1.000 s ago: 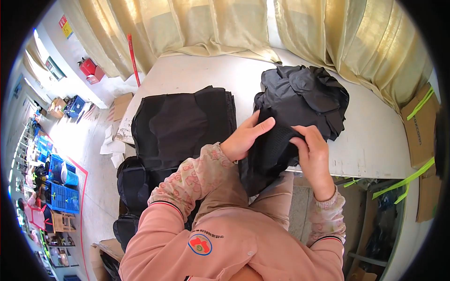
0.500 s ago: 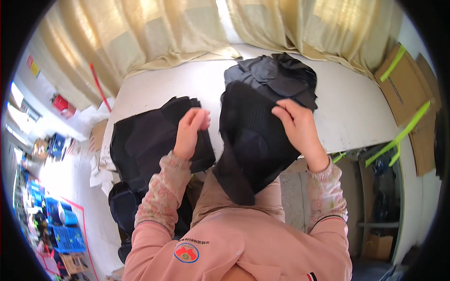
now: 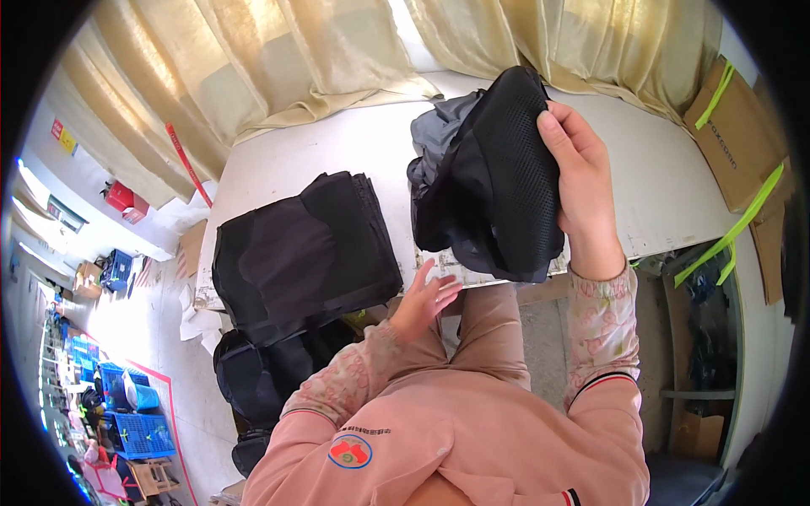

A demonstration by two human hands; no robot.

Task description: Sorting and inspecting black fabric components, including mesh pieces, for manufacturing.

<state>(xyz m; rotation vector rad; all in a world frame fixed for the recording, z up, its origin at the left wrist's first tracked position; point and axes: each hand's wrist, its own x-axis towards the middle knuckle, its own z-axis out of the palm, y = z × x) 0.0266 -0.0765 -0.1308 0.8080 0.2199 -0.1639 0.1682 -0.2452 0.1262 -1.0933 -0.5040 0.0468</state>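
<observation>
A black fabric piece (image 3: pixel 506 181) with a mesh panel hangs from my right hand (image 3: pixel 586 173), whose thumb and fingers pinch its upper right edge. Its lower part drapes over the table's front edge. Just below its lower left corner, my left hand (image 3: pixel 426 299) is open with fingers spread, touching nothing I can see. Behind the held piece, partly covered by it, lies a heap of crumpled grey-black fabric (image 3: pixel 443 131). To the left rests a neat stack of black fabric pieces (image 3: pixel 299 244), reaching the front edge.
These lie on a white table (image 3: pixel 337 139) with beige curtains (image 3: pixel 329 51) behind. Under its left front sits a black padded item (image 3: pixel 270 363). Cardboard (image 3: pixel 726 143) with yellow-green straps stands at the right, above an open shelf (image 3: pixel 696 394). Blue crates (image 3: pixel 143 434) are on the floor far left.
My right hand has raised the black fabric piece up and to the right, turning it. My left hand has moved from beside the stack down and right, toward my lap.
</observation>
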